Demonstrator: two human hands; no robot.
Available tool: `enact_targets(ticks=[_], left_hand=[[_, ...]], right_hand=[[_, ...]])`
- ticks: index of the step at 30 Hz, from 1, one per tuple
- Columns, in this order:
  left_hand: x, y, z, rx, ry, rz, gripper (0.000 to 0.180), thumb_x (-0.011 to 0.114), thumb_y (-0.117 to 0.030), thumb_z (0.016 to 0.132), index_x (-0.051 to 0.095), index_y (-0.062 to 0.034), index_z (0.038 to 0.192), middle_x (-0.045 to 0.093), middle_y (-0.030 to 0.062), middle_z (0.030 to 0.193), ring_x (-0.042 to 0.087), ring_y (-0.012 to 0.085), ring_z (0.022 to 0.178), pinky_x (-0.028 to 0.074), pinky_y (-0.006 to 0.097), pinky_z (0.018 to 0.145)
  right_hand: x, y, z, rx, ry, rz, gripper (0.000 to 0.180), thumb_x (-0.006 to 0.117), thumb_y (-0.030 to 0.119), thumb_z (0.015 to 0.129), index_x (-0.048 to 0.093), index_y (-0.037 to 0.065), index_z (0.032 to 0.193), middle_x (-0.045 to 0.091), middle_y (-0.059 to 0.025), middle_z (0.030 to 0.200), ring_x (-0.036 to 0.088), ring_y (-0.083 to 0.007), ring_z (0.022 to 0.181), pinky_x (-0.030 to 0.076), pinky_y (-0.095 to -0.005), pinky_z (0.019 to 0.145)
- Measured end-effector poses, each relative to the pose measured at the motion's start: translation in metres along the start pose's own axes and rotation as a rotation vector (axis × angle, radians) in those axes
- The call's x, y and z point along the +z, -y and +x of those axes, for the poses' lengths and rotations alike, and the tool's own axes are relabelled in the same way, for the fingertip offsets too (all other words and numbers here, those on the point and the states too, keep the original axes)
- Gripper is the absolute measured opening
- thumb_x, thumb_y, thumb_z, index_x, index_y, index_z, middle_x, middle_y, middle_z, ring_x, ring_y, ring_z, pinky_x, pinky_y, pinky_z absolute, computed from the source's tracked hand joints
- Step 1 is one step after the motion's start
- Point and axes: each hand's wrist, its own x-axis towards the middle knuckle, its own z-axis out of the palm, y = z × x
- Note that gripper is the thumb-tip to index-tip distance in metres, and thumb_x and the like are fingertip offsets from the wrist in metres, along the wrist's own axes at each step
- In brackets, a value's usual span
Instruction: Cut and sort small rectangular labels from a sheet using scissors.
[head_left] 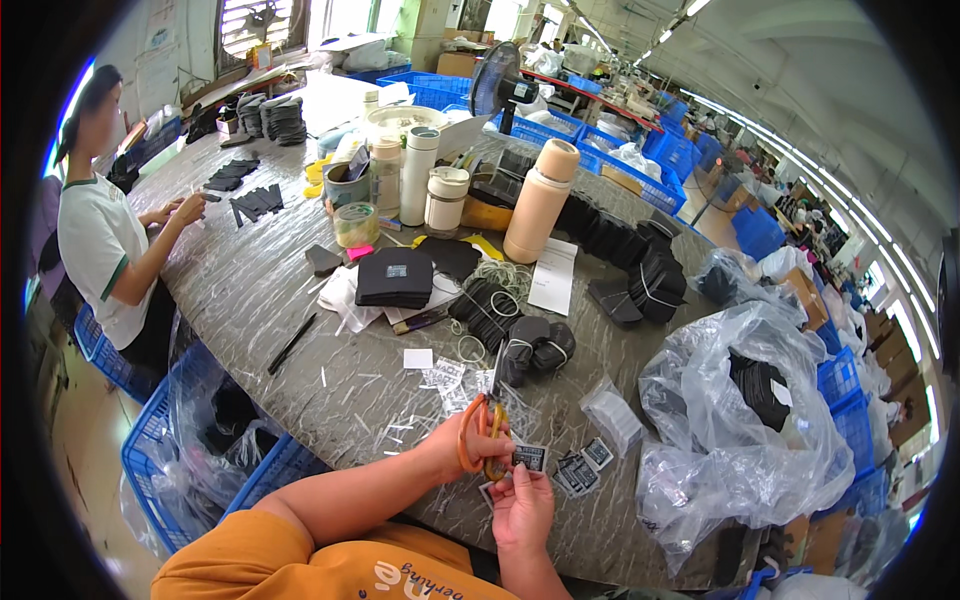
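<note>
My left hand (458, 447) is closed through the orange handles of a pair of scissors (474, 432), with the blades pointing away from me over the table. Close beside it, my right hand (522, 508) pinches a small dark printed label (530, 458) between thumb and fingers. More dark labels (577, 474) lie just right of that hand. Beyond the scissors are white printed label sheets (447, 377) and thin paper offcuts scattered on the tabletop. A stack of clear-wrapped white labels (612, 418) sits farther right.
Black fabric pieces (396, 277) are stacked ahead, near tied black bundles (490, 312). A peach thermos (541, 200), other bottles and a fan (497, 80) stand farther back. A clear plastic bag (700, 430) covers the right side. Across the left, a co-worker (110, 230) handles dark pieces.
</note>
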Motion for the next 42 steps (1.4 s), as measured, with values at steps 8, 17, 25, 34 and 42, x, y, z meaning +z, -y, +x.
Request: enact_targets(ticks=[8, 17, 25, 34, 42], left_hand=[[-0.002, -0.030, -0.041, -0.077, 0.222, 0.737, 0.023, 0.061, -0.018, 0.083, 0.053, -0.0005, 0.096, 0.060, 0.0090, 0.078, 0.061, 0.0172, 0.071, 0.047, 0.028, 0.064], [0.001, -0.044, -0.070, -0.019, 0.534, 1.237, 0.030, 0.059, -0.030, 0.085, 0.055, -0.0016, 0.095, 0.061, 0.0132, 0.081, 0.059, 0.0253, 0.076, 0.045, 0.033, 0.067], [0.019, -0.031, -0.050, 0.023, 0.145, 0.897, 0.030, 0.072, -0.012, 0.071, 0.054, -0.0018, 0.094, 0.060, 0.0024, 0.078, 0.054, 0.0080, 0.067, 0.044, 0.024, 0.057], [0.025, -0.021, -0.047, -0.003, 0.142, 0.700, 0.023, 0.062, -0.018, 0.079, 0.052, -0.0005, 0.089, 0.057, 0.0041, 0.068, 0.054, 0.0096, 0.057, 0.042, 0.025, 0.048], [0.014, -0.039, -0.071, -0.117, 0.659, 1.216, 0.038, 0.048, -0.037, 0.090, 0.048, 0.0007, 0.089, 0.055, 0.0180, 0.072, 0.054, 0.0323, 0.067, 0.041, 0.038, 0.061]], right_hand=[[-0.018, 0.037, 0.007, -0.376, -0.034, -0.288, 0.004, 0.055, 0.003, 0.085, 0.053, 0.001, 0.085, 0.061, -0.0093, 0.075, 0.048, -0.0075, 0.054, 0.042, -0.0208, 0.053], [-0.026, 0.088, 0.005, -0.123, 0.194, -0.781, 0.014, 0.068, 0.001, 0.075, 0.060, -0.001, 0.086, 0.060, -0.0018, 0.074, 0.052, -0.0043, 0.063, 0.043, -0.0174, 0.058], [-0.015, 0.079, -0.004, 0.138, 0.423, -0.922, 0.023, 0.069, 0.001, 0.074, 0.058, -0.002, 0.094, 0.060, -0.0016, 0.076, 0.055, -0.0054, 0.067, 0.046, -0.0179, 0.061], [-0.022, 0.049, 0.000, -0.190, 0.055, -0.379, 0.009, 0.063, 0.002, 0.080, 0.059, 0.000, 0.088, 0.057, 0.0000, 0.066, 0.049, -0.0052, 0.054, 0.038, -0.0173, 0.051], [-0.025, 0.086, 0.021, -0.246, 0.036, -0.356, 0.010, 0.066, 0.000, 0.076, 0.059, -0.001, 0.084, 0.060, -0.0022, 0.072, 0.053, -0.0062, 0.059, 0.039, -0.0165, 0.052]])
